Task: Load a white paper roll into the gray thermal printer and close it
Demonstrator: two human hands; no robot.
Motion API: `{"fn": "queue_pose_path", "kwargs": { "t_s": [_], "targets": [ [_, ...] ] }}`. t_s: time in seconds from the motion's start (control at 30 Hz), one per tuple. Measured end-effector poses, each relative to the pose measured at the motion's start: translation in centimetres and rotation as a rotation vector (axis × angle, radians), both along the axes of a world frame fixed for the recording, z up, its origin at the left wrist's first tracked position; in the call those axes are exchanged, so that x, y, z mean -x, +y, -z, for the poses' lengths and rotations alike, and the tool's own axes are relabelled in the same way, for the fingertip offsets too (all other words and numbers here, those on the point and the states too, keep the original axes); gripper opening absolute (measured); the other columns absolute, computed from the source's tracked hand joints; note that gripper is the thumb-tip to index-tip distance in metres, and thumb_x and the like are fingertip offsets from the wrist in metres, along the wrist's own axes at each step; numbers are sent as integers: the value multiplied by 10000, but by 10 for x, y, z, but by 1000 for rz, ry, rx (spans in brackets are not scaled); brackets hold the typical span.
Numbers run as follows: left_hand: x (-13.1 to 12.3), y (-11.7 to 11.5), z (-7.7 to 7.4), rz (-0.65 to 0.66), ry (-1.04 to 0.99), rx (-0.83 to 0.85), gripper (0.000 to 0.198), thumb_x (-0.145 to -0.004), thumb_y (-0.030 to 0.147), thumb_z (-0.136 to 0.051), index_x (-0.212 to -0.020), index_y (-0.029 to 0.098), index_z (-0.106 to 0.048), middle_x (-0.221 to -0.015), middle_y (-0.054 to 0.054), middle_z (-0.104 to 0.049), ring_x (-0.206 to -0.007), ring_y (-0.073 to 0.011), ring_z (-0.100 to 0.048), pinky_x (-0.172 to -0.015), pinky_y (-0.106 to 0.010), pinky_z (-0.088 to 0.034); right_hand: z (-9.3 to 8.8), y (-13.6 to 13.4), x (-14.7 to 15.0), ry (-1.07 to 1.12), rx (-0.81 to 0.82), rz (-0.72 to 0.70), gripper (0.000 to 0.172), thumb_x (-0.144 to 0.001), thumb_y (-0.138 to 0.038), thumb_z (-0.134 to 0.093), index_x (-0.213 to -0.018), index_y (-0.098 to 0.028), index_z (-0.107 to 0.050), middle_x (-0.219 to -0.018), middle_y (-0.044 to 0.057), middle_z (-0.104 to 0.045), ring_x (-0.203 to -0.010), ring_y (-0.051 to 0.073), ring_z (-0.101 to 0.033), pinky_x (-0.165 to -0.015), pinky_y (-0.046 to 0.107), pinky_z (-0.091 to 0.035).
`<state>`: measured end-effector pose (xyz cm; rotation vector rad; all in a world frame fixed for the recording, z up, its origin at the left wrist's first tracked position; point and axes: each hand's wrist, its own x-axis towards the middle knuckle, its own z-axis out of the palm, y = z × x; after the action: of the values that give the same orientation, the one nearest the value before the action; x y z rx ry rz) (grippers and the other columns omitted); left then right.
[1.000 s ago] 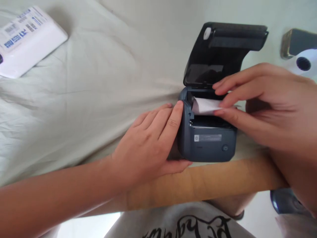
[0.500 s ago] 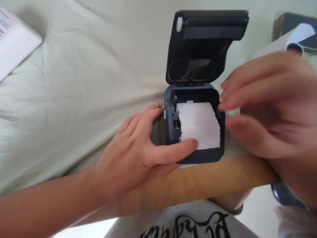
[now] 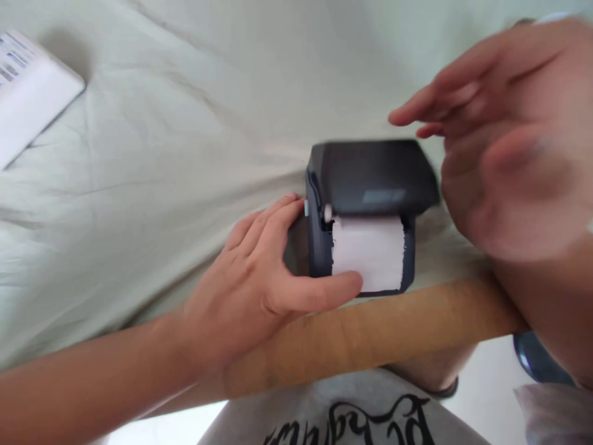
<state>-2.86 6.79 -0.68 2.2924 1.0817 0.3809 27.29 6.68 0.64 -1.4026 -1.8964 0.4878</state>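
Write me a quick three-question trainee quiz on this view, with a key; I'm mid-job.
1. Which bare hand overlaps the ragged-edged white paper strip, left or right?
2. True or false: the white rectangular box with printed markings lies on the pale, creased cloth.
3. Choose one. The wide, dark lid of the boxy, dark-blue device is:
A) standing upright
B) covering part of the paper strip
C) lying apart from the device

Key: 1. The left hand. 2. True. 3. B.
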Motion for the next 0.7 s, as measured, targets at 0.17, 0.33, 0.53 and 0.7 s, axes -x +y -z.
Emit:
{"fn": "queue_pose_path", "kwargs": {
  "t_s": [0.17,0.33,0.53,0.7],
  "targets": [
    [9,-3,8,84,-25,-129,689,-1100,425,-802,-1740,486,-554,-1737,-66,-698,-1588,-414,-726,-1270,-655,-686,-4,0,5,-98,70,-241,517,-1241,-728,-515,-1521,-316,-651,-1508,18,-773,-1416,235,-790,-1189,485,-717],
    [13,-3,20,236,-78,-400,678,-1204,500,-687,-1814,325,-448,-1693,-248,-651,-1538,-458,-745,-1180,-679,-716,-4,1,1,-107,136,-264,547,-1223,-768,-519,-1555,-352,-642,-1521,-11,-762,-1392,227,-797,-1115,427,-740],
    [15,-1,16,228,-10,-361,757,-1158,507,-720,-1836,326,-436,-1727,-237,-655,-1532,-464,-753,-1215,-676,-706,-6,4,-4,-60,212,-265,468,-1186,-635,-683,-1538,-327,-671,-1517,20,-759,-1310,225,-788,-979,353,-740],
    [12,1,13,244,-33,-433,736,-1210,575,-655,-1790,166,-459,-1643,-290,-722,-1498,-445,-784,-1186,-620,-729,2,5,-3,-65,171,-286,451,-1163,-552,-706,-1549,-322,-665,-1539,40,-756,-1336,240,-788,-1037,399,-745]
  ]
}}
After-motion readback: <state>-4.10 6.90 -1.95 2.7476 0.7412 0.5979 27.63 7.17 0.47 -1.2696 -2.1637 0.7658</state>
